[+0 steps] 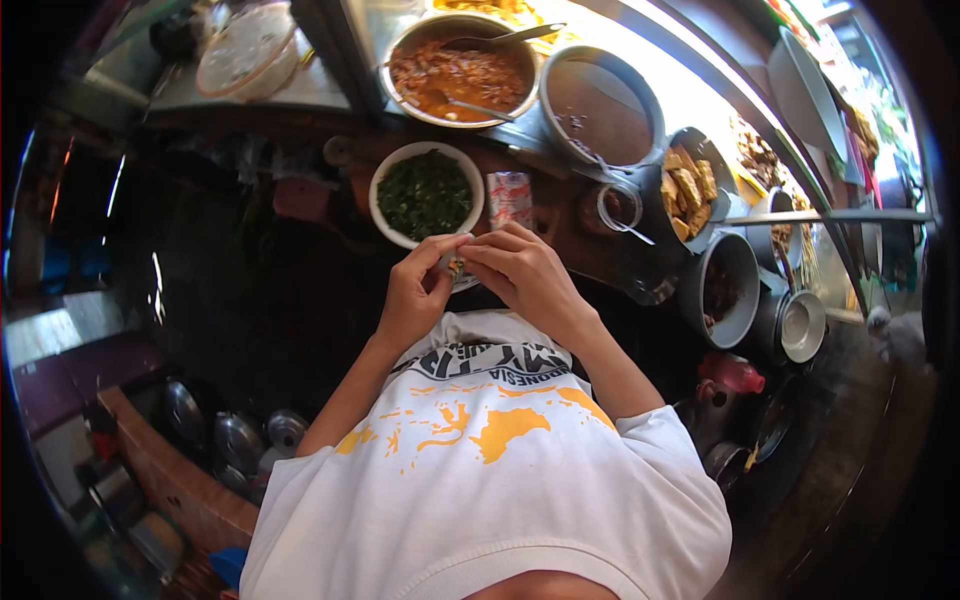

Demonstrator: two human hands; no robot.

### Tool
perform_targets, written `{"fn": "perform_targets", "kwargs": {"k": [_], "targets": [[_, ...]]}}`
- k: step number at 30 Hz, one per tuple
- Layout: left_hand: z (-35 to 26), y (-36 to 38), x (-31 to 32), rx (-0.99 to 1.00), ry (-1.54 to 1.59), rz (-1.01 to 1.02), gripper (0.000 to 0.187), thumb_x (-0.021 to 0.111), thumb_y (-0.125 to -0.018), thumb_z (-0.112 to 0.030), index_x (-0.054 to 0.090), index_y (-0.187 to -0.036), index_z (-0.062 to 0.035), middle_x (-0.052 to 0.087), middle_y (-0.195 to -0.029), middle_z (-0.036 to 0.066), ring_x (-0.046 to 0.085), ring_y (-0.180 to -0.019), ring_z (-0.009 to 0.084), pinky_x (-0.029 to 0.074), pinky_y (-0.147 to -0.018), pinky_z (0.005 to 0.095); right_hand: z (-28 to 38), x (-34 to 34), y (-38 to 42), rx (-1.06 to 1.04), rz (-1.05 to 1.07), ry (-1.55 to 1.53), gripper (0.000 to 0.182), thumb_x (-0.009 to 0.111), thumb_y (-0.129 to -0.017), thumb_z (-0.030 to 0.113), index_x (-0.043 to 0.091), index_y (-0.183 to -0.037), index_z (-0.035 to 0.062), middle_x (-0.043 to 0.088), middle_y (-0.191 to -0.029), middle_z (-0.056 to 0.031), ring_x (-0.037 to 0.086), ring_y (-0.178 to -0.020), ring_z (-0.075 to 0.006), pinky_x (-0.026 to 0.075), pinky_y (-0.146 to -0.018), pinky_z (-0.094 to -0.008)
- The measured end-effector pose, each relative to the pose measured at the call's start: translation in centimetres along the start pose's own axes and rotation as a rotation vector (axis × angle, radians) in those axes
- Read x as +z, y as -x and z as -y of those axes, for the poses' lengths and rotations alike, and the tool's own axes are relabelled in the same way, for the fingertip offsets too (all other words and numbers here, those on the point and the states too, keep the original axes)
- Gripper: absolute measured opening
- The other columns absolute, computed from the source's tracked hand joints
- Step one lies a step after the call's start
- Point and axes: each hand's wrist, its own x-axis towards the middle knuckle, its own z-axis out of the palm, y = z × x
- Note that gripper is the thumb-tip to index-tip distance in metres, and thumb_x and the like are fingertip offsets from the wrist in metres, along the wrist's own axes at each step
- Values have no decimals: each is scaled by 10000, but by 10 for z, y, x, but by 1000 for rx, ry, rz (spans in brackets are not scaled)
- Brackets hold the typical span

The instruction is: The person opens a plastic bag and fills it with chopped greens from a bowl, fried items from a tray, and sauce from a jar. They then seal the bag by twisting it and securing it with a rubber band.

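My left hand (418,292) and my right hand (525,272) meet in front of my chest, fingertips pinched together on a small item (456,266) that is mostly hidden by the fingers. It is too covered to tell what it is. Just beyond the hands stands a white bowl of chopped green herbs (425,195). A small red-and-white packet (510,196) lies to the right of that bowl. A pale rim of a dish (466,282) shows just under my fingers.
Behind stand a large metal bowl of orange-red stew (460,72) with spoons, a pot of dark liquid (602,105), a bowl of fried pieces (690,188), a glass cup (620,208), more pots (728,290) at right, and metal lids (240,440) lower left.
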Motion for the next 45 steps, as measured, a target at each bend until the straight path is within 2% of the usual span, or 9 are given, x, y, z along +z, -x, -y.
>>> {"fn": "perform_targets", "kwargs": {"k": [5, 8, 11, 14, 17, 24, 27, 33, 45], "targets": [[-22, -20, 27, 17, -2, 207, 499, 482, -731, 158, 654, -1152, -47, 661, -1091, 60, 543, -702, 50, 412, -597, 181, -9, -79, 44, 495, -584, 194, 238, 730, -809, 75, 676, -1040, 62, 601, -863, -67, 602, -731, -131, 491, -624, -266], [-19, -39, 56, 123, 13, 336, 460, 482, -752, 154, 656, -1131, -38, 657, -1093, 62, 537, -717, 49, 414, -617, 184, -56, -99, 91, 669, -808, 392, 265, 744, -813, 86, 663, -1060, 34, 576, -948, -64, 572, -714, -109, 491, -626, -256], [-13, -62, 89, 152, 17, 489, 416, 495, -775, 144, 661, -1114, -32, 634, -1182, 73, 569, -796, 58, 435, -651, 200, -108, -71, 114, 628, -898, -6, 276, 750, -816, 98, 666, -1073, 40, 569, -995, -68, 573, -737, -98, 490, -639, -251], [-5, -83, 123, 129, -69, 550, 416, 503, -768, 140, 658, -1114, -29, 603, -1253, 77, 601, -851, 82, 443, -662, 204, -123, -57, 108, 581, -867, 20, 177, 638, -908, 95, 654, -1066, 16, 617, -946, -84, 624, -801, -152, 504, -668, -279], [19, -101, 149, 196, -162, 555, 441, 523, -737, 115, 646, -1139, -22, 491, -1416, 126, 650, -949, 179, 477, -724, 251, -134, -60, 103, 432, -821, 221, 147, 558, -963, 95, 644, -1035, 0, 637, -885, -82, 610, -706, -136, 495, -641, -259], [30, -107, 158, 169, -178, 576, 493, 475, -694, 120, 637, -1144, 0, 422, -1473, 153, 637, -1077, 243, 490, -793, 284, -133, -55, 104, 525, -849, -41, 150, 523, -976, 94, 632, -968, -9, 646, -842, -100, 630, -702, -169, 495, -647, -278], [30, -107, 155, 284, -168, 542, 401, 523, -732, 97, 634, -1110, 20, 453, -1432, 184, 668, -954, 310, 512, -759, 327, -135, -60, 108, 580, -988, -186, 200, 507, -1002, 147, 638, -999, -3, 669, -881, -51, 579, -698, -77, 485, -646, -230], [20, -97, 143, 76, -166, 477, 440, 510, -734, 108, 625, -1146, 3, 534, -1364, 160, 595, -649, 134, 490, -647, 262, -127, -79, 124, 610, -1118, -290, 240, 492, -1012, 183, 644, -1003, -4, 671, -891, -48, 574, -719, -69, 488, -683, -219], [34, -101, 146, 115, -61, 334, 443, 509, -754, 100, 599, -1181, 24, 635, -1165, 96, 516, -637, 81, 451, -602, 232, -111, -89, 138, 574, -1274, -425, 252, 507, -1010, 223, 627, -1011, 2, 662, -933, -60, 544, -742, -73, 463, -725, -213]]}}
